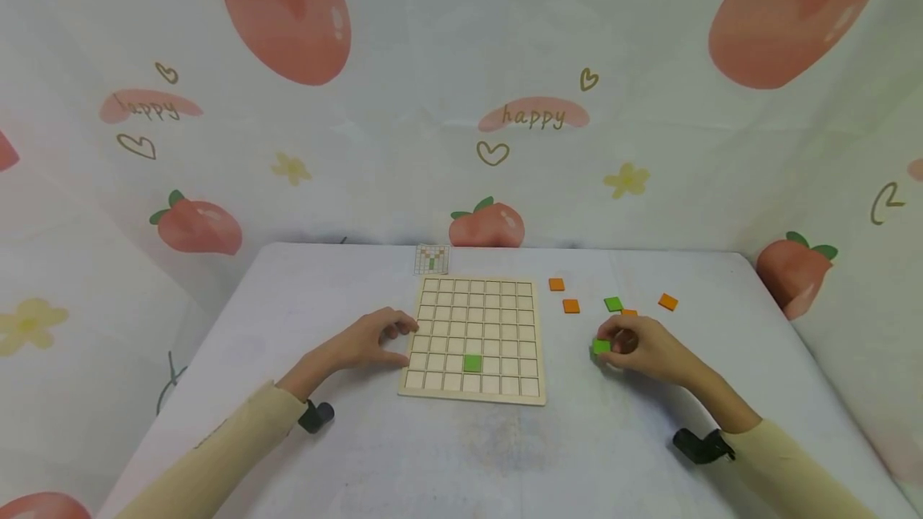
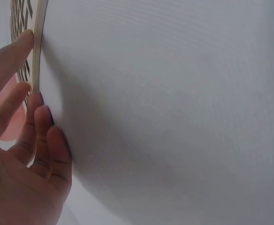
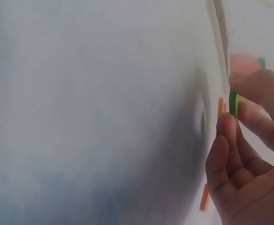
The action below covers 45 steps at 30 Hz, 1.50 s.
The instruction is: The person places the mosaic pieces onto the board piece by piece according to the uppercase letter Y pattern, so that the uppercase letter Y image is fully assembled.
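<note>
A wooden grid board [image 1: 443, 331] lies flat on the table, with one green square tile [image 1: 472, 363] in a cell of its second row from the front. At the board's left edge is my left hand [image 1: 371, 340]; its thumb and fingertips touch the rim [image 2: 36, 51] and grip nothing. To the right of the board, my right hand [image 1: 645, 349] pinches another green square tile [image 1: 601, 347] between thumb and fingers, just over the table. The right wrist view shows this held tile [image 3: 233, 103] edge-on.
Beyond my right hand lie a loose green tile [image 1: 613, 303] and several orange tiles [image 1: 571, 306], one partly covered by the hand. A small card with a printed grid pattern [image 1: 432, 260] sits behind the board. A patterned curtain [image 1: 404, 142] hangs behind the white table [image 1: 346, 455].
</note>
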Tool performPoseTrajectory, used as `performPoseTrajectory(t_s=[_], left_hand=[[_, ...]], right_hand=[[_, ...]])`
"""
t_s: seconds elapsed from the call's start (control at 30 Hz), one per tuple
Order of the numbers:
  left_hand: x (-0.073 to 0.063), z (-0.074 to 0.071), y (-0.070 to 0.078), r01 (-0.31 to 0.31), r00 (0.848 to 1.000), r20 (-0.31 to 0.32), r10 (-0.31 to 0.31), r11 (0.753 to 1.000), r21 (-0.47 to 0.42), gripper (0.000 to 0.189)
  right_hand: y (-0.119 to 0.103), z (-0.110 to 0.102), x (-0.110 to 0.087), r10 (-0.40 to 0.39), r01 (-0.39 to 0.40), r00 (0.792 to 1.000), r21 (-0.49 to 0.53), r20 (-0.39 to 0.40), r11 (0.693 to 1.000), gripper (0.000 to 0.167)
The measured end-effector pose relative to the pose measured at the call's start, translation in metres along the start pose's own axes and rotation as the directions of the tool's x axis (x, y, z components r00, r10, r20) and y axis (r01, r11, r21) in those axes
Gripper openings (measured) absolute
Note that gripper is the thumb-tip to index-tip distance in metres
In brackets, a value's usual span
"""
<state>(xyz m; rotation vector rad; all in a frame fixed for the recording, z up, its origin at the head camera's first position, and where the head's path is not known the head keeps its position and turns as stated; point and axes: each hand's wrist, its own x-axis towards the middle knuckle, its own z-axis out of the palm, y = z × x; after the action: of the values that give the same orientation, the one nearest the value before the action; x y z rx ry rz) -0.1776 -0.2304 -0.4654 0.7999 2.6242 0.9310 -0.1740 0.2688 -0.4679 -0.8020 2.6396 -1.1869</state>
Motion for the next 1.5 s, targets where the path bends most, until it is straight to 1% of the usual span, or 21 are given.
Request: performPoseTrajectory(t_s=[0.17,0.43,0.67,0.87,1.07,1.2,1.37,1.5], left_hand=[[0.000,0.000,-0.001,0.011,1.000,0.004,-0.011,1.000,-0.001,0.052],[0.001,0.000,-0.001,0.018,1.000,0.008,-0.018,1.000,0.005,0.053],[0.000,0.000,-0.003,0.008,1.000,0.009,-0.008,1.000,-0.004,0.052],[0.000,0.001,-0.004,0.004,1.000,0.009,-0.004,1.000,-0.005,0.052],[-0.001,0.000,-0.001,0.017,1.000,0.015,-0.016,1.000,-0.002,0.052],[-0.001,-0.001,0.001,0.017,1.000,0.017,-0.017,1.000,0.001,0.053],[-0.002,-0.002,0.001,0.013,1.000,0.019,-0.013,1.000,0.008,0.052],[-0.001,-0.002,0.000,0.002,1.000,0.020,-0.002,1.000,0.005,0.053]], right_hand=[[-0.003,0.005,0.008,-0.047,0.047,0.999,0.019,-0.023,0.999,0.023],[-0.013,0.019,0.027,-0.122,0.127,0.991,0.099,-0.054,0.987,0.025],[-0.024,0.031,0.046,-0.116,0.123,0.992,0.154,-0.055,0.980,0.025],[-0.032,0.040,0.058,-0.116,0.118,0.993,0.190,-0.021,0.975,0.025],[-0.037,0.054,0.066,-0.142,0.139,0.990,0.220,-0.001,0.966,0.024],[-0.046,0.064,0.072,-0.162,0.158,0.987,0.244,-0.001,0.957,0.024],[-0.061,0.076,0.083,-0.145,0.137,0.989,0.242,0.013,0.960,0.024],[-0.070,0.085,0.091,-0.144,0.137,0.989,0.226,0.016,0.965,0.024]])
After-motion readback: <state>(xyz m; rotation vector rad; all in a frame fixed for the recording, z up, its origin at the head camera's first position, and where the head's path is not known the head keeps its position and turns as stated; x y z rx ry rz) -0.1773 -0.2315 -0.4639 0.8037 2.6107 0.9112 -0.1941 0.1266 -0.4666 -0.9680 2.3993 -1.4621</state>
